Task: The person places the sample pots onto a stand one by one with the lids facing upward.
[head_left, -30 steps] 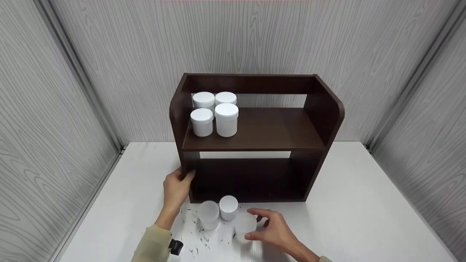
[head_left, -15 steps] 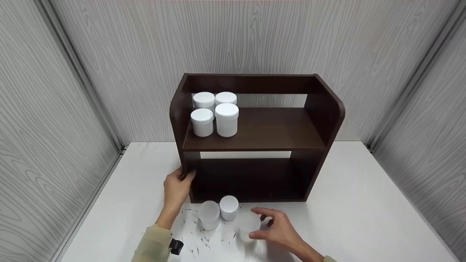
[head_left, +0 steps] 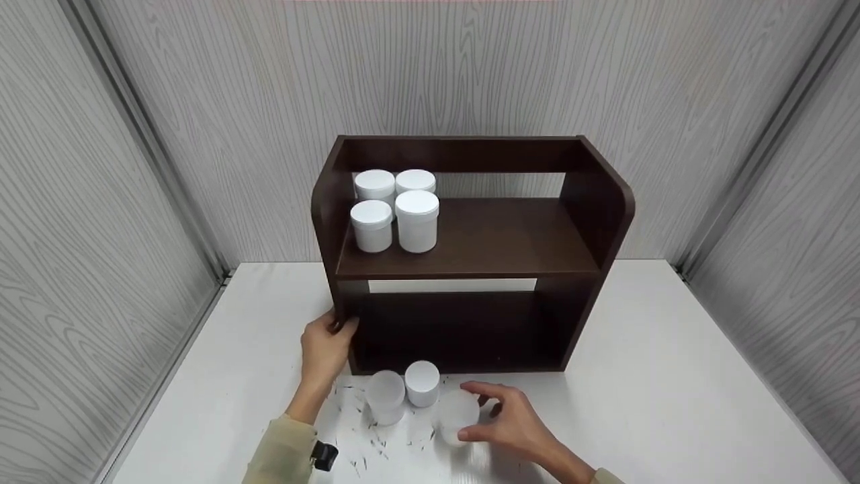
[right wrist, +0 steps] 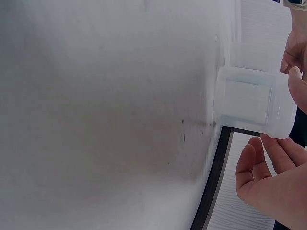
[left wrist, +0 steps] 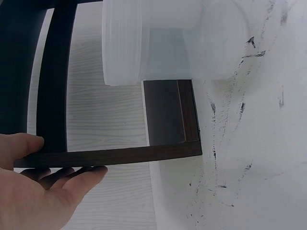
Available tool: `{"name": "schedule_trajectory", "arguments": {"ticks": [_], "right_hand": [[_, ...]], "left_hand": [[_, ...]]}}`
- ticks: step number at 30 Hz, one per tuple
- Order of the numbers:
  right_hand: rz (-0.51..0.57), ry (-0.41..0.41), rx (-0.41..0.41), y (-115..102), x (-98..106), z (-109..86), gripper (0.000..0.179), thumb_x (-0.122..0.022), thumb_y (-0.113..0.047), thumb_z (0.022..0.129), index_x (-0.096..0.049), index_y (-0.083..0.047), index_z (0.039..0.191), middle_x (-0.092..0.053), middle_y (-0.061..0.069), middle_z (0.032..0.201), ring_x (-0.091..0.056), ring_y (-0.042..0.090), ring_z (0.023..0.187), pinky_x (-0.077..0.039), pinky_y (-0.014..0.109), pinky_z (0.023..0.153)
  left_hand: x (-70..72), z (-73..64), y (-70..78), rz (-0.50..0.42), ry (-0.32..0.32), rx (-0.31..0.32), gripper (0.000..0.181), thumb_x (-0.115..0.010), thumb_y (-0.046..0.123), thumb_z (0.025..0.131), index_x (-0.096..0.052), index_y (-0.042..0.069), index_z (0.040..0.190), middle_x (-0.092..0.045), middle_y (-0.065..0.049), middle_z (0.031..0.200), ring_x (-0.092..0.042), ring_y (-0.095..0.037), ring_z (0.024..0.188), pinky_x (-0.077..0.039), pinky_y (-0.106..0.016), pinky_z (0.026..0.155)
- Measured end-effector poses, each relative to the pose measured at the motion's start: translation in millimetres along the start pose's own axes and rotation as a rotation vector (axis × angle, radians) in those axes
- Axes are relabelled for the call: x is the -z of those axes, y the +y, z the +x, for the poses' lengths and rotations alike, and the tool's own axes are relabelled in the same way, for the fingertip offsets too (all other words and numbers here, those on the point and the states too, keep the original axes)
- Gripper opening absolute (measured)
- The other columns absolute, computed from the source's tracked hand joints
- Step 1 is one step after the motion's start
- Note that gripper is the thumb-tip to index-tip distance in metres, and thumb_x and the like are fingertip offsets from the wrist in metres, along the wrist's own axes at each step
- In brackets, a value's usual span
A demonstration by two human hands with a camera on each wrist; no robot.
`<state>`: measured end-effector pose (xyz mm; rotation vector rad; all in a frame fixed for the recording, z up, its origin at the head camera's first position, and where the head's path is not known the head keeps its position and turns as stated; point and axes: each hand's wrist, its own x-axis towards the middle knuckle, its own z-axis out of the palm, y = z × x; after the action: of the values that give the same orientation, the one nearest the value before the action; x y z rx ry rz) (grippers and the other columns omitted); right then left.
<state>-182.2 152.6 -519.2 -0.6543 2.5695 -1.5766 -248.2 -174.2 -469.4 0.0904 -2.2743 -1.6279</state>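
My left hand grips the left side panel of a dark brown two-tier shelf. In the left wrist view, the thumb lies on one face of that panel and the fingers on the other. In front of the shelf, my right hand holds a translucent lidded jar between thumb and fingers. The right wrist view has the jar standing upright, its lid between the thumb and fingertips. Left of it stand a small white jar and another translucent jar.
Several white lidded jars are grouped on the left of the upper shelf. The lower compartment has a dark floor. Dark scuff marks streak the white table near the front jars. Grey wood-grain walls enclose the table.
My right hand and the translucent jar have shifted slightly right, away from the small white jar. My left hand keeps its grip on the shelf panel.
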Motion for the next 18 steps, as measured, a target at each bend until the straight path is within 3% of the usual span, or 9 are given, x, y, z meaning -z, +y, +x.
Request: {"name": "schedule_trajectory", "arguments": {"ticks": [4, 10, 18], "right_hand": [[-0.013, -0.004, -0.011, 0.1, 0.0, 0.7, 0.067, -0.098, -0.028, 0.074, -0.073, -0.015, 0.134, -0.073, -0.004, 0.125, -0.061, 0.017, 0.098, -0.057, 0.042, 0.084], [-0.035, 0.002, -0.022, 1.9, -1.7, 1.1, 0.067, -0.098, -0.032, 0.073, -0.074, -0.012, 0.133, -0.073, -0.006, 0.12, -0.062, 0.015, 0.097, -0.057, 0.035, 0.083], [-0.021, 0.007, -0.01, 1.2, 0.4, 1.3, 0.067, -0.098, -0.03, 0.074, -0.074, -0.01, 0.132, -0.074, -0.004, 0.121, -0.061, 0.015, 0.098, -0.057, 0.04, 0.085]], "left_hand": [[0.6, 0.5, -0.5, -0.007, -0.018, 0.0, 0.048, -0.063, 0.013, 0.104, -0.055, -0.015, 0.142, -0.063, -0.032, 0.135, -0.064, -0.043, 0.125, -0.055, -0.051, 0.102], [0.7, 0.1, -0.6, 0.002, -0.005, 0.003, 0.046, -0.064, 0.012, 0.103, -0.057, -0.014, 0.14, -0.066, -0.031, 0.132, -0.066, -0.042, 0.122, -0.057, -0.049, 0.1], [0.8, 1.0, -0.9, 0.007, -0.005, 0.023, 0.049, -0.065, 0.013, 0.103, -0.055, -0.014, 0.142, -0.064, -0.032, 0.135, -0.065, -0.043, 0.124, -0.056, -0.05, 0.101]]}}
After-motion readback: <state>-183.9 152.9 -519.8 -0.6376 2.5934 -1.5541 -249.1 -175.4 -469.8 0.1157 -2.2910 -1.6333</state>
